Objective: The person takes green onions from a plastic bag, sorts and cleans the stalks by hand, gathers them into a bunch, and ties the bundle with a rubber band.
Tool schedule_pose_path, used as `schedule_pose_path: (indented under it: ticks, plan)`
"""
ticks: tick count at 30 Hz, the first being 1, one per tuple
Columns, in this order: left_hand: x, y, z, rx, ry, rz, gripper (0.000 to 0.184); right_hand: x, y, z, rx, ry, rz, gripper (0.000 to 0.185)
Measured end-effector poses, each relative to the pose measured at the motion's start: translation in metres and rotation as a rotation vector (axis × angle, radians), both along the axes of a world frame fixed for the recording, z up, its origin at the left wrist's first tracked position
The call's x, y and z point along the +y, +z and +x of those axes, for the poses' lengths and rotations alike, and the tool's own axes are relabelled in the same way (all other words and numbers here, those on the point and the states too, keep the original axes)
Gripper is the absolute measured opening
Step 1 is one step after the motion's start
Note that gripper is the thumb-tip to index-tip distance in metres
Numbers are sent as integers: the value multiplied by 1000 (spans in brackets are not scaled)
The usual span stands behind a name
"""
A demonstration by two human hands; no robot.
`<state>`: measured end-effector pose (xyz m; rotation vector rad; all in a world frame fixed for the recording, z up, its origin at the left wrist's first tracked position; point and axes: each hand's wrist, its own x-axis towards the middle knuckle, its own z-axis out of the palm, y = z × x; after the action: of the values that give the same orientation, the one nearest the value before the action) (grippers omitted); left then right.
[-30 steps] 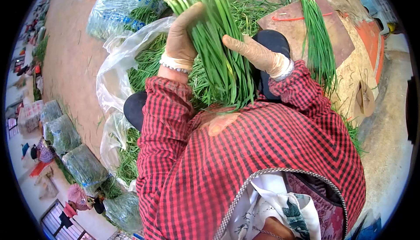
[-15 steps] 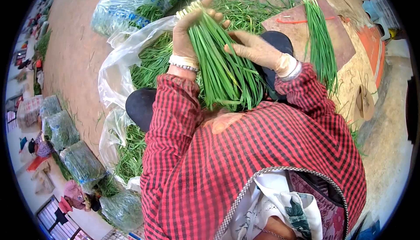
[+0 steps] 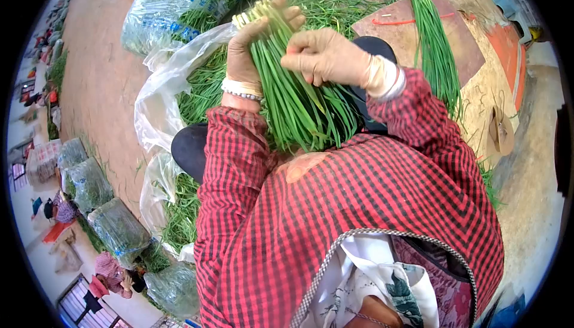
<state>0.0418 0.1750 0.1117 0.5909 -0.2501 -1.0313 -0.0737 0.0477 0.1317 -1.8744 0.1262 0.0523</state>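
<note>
My left hand point(image 3: 244, 47), in a pale glove, is wrapped round the white-stemmed end of a bunch of garlic chives point(image 3: 299, 98). The stems point away from me and the green leaves fan toward my lap. Over the middle of the bunch, my right hand point(image 3: 332, 58), gloved as well, has its fingers curled into a pinch; what they hold, if anything, is hidden. A second bunch of garlic chives point(image 3: 436, 41) lies on a reddish board point(image 3: 382, 26) to the right, with a red tie point(image 3: 391, 22) beside it.
An open clear plastic bag point(image 3: 156, 98) of loose chives lies by my left knee point(image 3: 188, 149). Another filled plastic bag point(image 3: 161, 11) stands beyond it. Loose greens point(image 3: 341, 8) are strewn ahead. Wrapped bales point(image 3: 119, 226) and a person point(image 3: 110, 271) are at the far left.
My right hand has gone from spread fingers beside the leaves to a closed pinch, slightly farther up and left over the bunch. My left hand keeps its hold.
</note>
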Motion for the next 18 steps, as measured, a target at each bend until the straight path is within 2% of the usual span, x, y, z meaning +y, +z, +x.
schedule_pose_path:
  ticks: [1,2,5,9,11,12,13,15,17,18]
  plan:
    - [1,-4,4,-23,-9,-9,58,-6,0,2,188,46,361,18]
    - [3,-9,9,21,-32,-21,55,-10,-2,2,116,16,409,24]
    - [3,-17,15,-76,-76,-67,61,-22,-1,0,37,25,603,23]
    - [5,-16,15,-108,-112,-76,68,-20,8,0,21,-26,698,28]
    - [5,-15,13,-197,-71,-28,68,-28,13,1,-92,-52,686,29]
    - [9,-12,13,-196,-114,-38,74,-37,11,0,-195,-29,742,24]
    - [9,-9,15,-263,-74,-8,71,-46,10,0,-187,-32,749,24]
    - [9,-3,8,-136,-12,-105,64,-56,16,1,-267,-113,851,16]
    - [16,-9,22,-39,12,-169,57,-44,26,-3,-145,-297,534,25]
    - [22,-15,32,-43,39,-160,57,-41,15,-8,-301,-299,17,22]
